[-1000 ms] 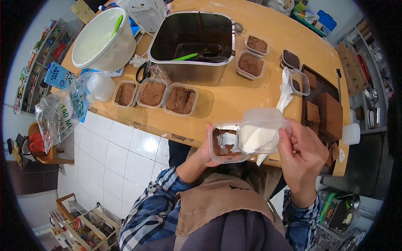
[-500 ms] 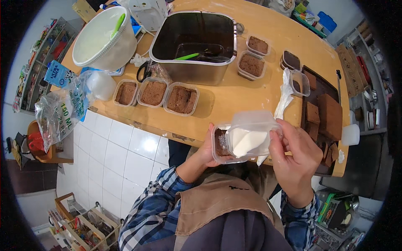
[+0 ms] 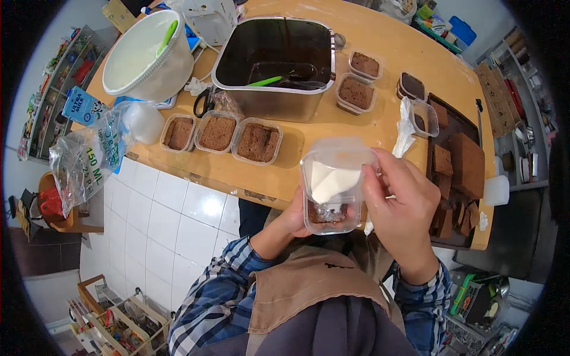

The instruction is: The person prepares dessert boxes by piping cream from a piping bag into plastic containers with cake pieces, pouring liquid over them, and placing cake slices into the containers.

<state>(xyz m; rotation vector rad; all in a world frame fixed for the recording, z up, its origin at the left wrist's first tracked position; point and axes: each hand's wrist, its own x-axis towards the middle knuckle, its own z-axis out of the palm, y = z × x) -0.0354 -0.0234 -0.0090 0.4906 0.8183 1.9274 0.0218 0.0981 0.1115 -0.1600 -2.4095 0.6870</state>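
My left hand (image 3: pixel 295 215) is closed around the side of a small clear plastic tub with brown cake (image 3: pixel 325 217) in it. Some whitish specks lie on that cake. My right hand (image 3: pixel 401 202) pinches the side of a second clear plastic container (image 3: pixel 339 146), tilted over the tub and overlapping its far part. Smooth white, creamy-looking stuff (image 3: pixel 332 181) shows through the clear wall of this second container. Just where the two containers meet is hard to make out.
Several cake-filled tubs (image 3: pixel 217 132) stand on the wooden table (image 3: pixel 368 18). Behind them are a large dark-coated bin (image 3: pixel 279 98) with a green-handled utensil and a white bowl (image 3: pixel 148 83). At right lies a dark tray (image 3: pixel 433 157) of cake pieces. A crumpled plastic bag (image 3: pixel 89 154) hangs at left.
My right hand has moved left and slightly away from me, bringing the tilted container over the far part of the tub. My left hand stays almost in place, still holding its tub.
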